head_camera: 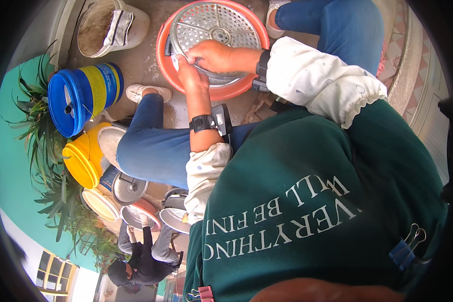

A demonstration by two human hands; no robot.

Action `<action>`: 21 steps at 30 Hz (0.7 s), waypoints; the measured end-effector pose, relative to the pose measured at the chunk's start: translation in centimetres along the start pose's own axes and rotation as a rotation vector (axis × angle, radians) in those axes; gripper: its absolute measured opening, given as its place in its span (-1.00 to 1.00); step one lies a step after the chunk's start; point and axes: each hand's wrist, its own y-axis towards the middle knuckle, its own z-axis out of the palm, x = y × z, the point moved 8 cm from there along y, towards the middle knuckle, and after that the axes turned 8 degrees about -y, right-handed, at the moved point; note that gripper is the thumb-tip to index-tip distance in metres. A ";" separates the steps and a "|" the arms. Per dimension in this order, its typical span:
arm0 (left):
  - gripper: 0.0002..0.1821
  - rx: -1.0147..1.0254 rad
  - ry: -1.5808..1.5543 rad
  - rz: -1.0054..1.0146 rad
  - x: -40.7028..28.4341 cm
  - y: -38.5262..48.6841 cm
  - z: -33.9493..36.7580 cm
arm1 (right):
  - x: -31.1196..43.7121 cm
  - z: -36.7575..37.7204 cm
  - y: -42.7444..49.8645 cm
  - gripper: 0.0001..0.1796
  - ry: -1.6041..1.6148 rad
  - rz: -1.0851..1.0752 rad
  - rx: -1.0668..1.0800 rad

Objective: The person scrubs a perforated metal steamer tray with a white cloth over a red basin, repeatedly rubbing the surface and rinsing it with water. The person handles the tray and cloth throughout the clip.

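A perforated metal steamer tray (226,22) leans inside a round orange-red plastic basin (262,28), its ribbed, hole-filled face towards me. My right hand (217,56) lies over the tray's near-left part, with curled fingers gripping its rim. Just below and beside it, my left hand (194,77) pinches the same rim with thumb and fingers. The fingers nearly meet there, and anything small between them is hidden. Some grey metal and a dark handle (168,47) show beneath the tray at the basin's left side.
A dirty white bucket (132,30) with a striped cloth (119,28) over its rim stands upper left. Below are a blue bucket (92,94), a yellow bucket (81,162) and a metal pot lid (130,187). Another person (147,253) sits beyond, reaching into a pink basin (151,213).
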 end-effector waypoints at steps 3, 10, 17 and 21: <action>-0.53 0.035 -0.033 0.012 -0.2 0.0 0.0 | 0.7 0.3 -0.1 -0.78 -0.049 -0.006 -0.023; -0.52 0.019 -0.047 0.043 -0.3 -0.6 0.5 | -0.6 -0.1 -0.1 -0.77 -0.024 0.105 0.044; -0.50 -0.017 0.041 0.069 -0.9 -1.2 1.0 | 0.9 -0.8 -1.0 -0.78 -0.029 0.013 0.013; -0.50 -0.030 -0.014 0.035 -0.6 -1.3 0.8 | -1.3 -1.8 -3.0 -0.81 -0.205 0.351 -0.141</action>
